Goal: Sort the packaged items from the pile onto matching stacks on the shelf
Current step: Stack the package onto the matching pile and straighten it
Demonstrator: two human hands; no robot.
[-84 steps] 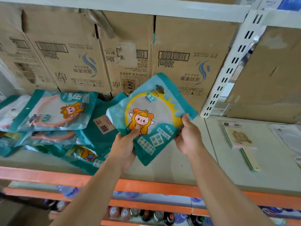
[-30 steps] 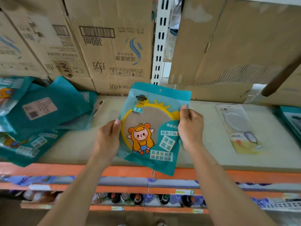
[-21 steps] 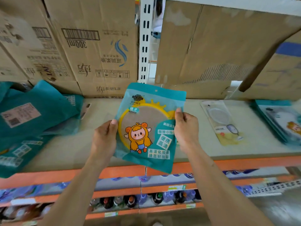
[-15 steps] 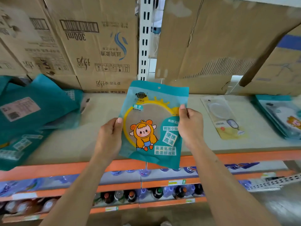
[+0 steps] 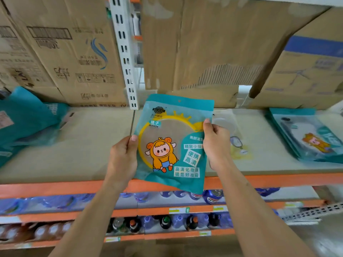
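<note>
Packet: A teal mirror packet (image 5: pixel 174 145), printed with a yellow ring and a cartoon child in an orange hood, was held upright in the air over the shelf's front edge, near the middle, with its printed face toward the camera.
Left hand: The left hand (image 5: pixel 122 158) gripped the packet's left edge with the thumb on the front. Its fingers (image 5: pixel 134 140) otherwise curled out of sight behind the packet.
Right hand: The right hand (image 5: pixel 216 143) pinched the right edge in the same way, thumb in front.
Matching stack: Teal packets (image 5: pixel 306 138) showing what looked like the same cartoon figure lay flat at the shelf's right end, well apart from the held packet.
In between: A pale packet (image 5: pixel 235 143) holding a handled mirror lay flat on the shelf (image 5: pixel 89 145), partly hidden by the right hand.
Pile: A blurred heap of teal packets (image 5: pixel 27 123) lay at the left end.
Behind and below: Cardboard boxes (image 5: pixel 74 52) stood along the back edge, and bottles (image 5: pixel 167 221) filled the lower shelves.
Step in hand: Probably carrying the packet to the right-end stack.
Doing it well: Keeping both hands on it, passing above the pale packet rather than dragging across it, laying it flat and face up with its edges squared to the stack, and letting go only once it rested there.
Risk: The glossy film could slide off a crooked stack.
</note>
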